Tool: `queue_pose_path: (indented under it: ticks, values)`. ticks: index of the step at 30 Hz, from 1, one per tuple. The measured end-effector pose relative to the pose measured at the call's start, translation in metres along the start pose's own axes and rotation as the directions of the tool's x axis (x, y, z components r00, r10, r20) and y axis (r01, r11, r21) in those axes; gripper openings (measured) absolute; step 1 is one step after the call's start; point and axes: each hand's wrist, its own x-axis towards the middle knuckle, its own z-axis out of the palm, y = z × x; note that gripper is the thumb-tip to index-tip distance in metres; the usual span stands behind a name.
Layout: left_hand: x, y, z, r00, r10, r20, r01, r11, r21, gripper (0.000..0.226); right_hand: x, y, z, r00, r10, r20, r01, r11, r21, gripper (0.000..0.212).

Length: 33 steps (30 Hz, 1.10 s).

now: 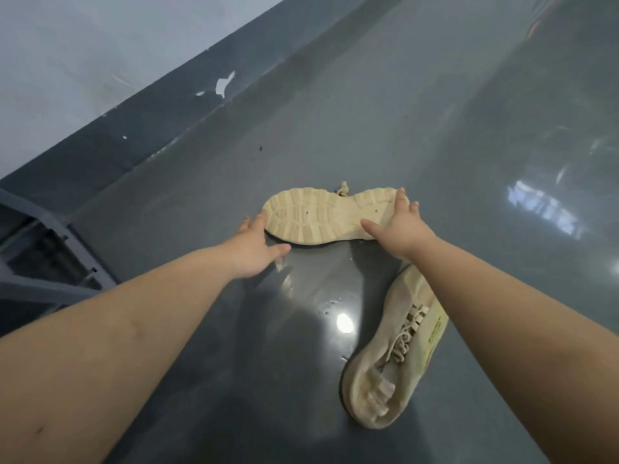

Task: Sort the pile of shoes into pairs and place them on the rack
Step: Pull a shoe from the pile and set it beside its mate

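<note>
A cream sneaker (321, 216) lies upside down on the grey floor, its lugged sole facing up, toe to the left. My left hand (254, 249) touches the toe end with its fingers spread. At the heel end my right hand (400, 226) lies over the sole with straight fingers. A second cream sneaker (392, 356) lies upright closer to me, partly under my right forearm, its opening toward me.
A grey metal rack frame (50, 249) stands at the left edge. A pale wall with a dark grey skirting (160, 115) runs diagonally behind. The glossy floor (435, 128) stretches to the right with light reflections.
</note>
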Motion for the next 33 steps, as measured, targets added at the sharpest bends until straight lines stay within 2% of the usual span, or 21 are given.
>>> queue_pose_path:
  ticks: [5, 8, 11, 13, 16, 20, 22, 25, 27, 29, 31, 33]
  values:
    - [0.017, 0.006, 0.008, 0.997, -0.081, -0.014, 0.073, 0.953, -0.294, 0.09, 0.002, 0.005, -0.003, 0.998, 0.015, -0.057, -0.005, 0.983, 0.186, 0.095]
    - [0.026, 0.002, 0.009, 0.992, -0.128, -0.006, 0.103, 0.824, -0.557, 0.103, -0.003, 0.009, -0.005, 0.997, 0.041, -0.06, -0.024, 0.968, 0.25, 0.095]
    - [0.023, -0.002, 0.011, 0.983, -0.175, -0.053, 0.092, 0.723, -0.685, 0.104, -0.014, 0.015, -0.004, 0.998, 0.056, -0.042, -0.044, 0.968, 0.247, 0.096]
    - [0.018, -0.007, 0.012, 0.976, -0.196, -0.09, 0.08, 0.717, -0.693, 0.105, -0.024, 0.018, -0.002, 0.998, 0.053, -0.02, -0.047, 0.972, 0.228, 0.096]
    - [0.005, -0.016, 0.013, 0.971, -0.207, -0.117, 0.076, 0.737, -0.671, 0.119, -0.041, 0.019, -0.002, 0.999, 0.041, -0.003, -0.04, 0.978, 0.204, 0.092]
    - [-0.017, -0.038, 0.016, 0.966, -0.208, -0.153, 0.054, 0.744, -0.666, 0.106, -0.064, 0.014, -0.001, 0.999, -0.025, -0.037, 0.033, 0.975, 0.218, 0.08]
    - [-0.033, -0.051, 0.017, 0.959, -0.234, -0.162, 0.065, 0.734, -0.676, 0.109, -0.076, 0.009, 0.008, 0.997, -0.054, -0.051, 0.065, 0.968, 0.241, 0.074]
    - [-0.058, -0.075, 0.017, 0.942, -0.297, -0.157, 0.098, 0.69, -0.717, 0.124, -0.096, -0.001, 0.029, 0.998, -0.048, -0.034, 0.058, 0.92, 0.387, 0.067]
    - [-0.078, -0.093, 0.018, 0.926, -0.343, -0.156, 0.115, 0.651, -0.75, 0.125, -0.111, -0.007, 0.044, 1.0, -0.03, -0.006, 0.029, 0.868, 0.496, 0.064]
    - [-0.1, -0.111, 0.023, 0.916, -0.372, -0.152, 0.122, 0.618, -0.777, 0.123, -0.124, -0.013, 0.059, 1.0, -0.02, 0.0, 0.017, 0.83, 0.558, 0.056]
    - [-0.129, -0.122, 0.029, 0.911, -0.386, -0.145, 0.135, 0.611, -0.78, 0.115, -0.138, -0.017, 0.075, 0.999, -0.043, -0.017, 0.045, 0.842, 0.537, 0.047]
    - [-0.162, -0.126, 0.038, 0.9, -0.403, -0.169, 0.137, 0.627, -0.767, 0.088, -0.154, -0.018, 0.09, 0.997, -0.074, -0.025, 0.077, 0.869, 0.49, 0.039]
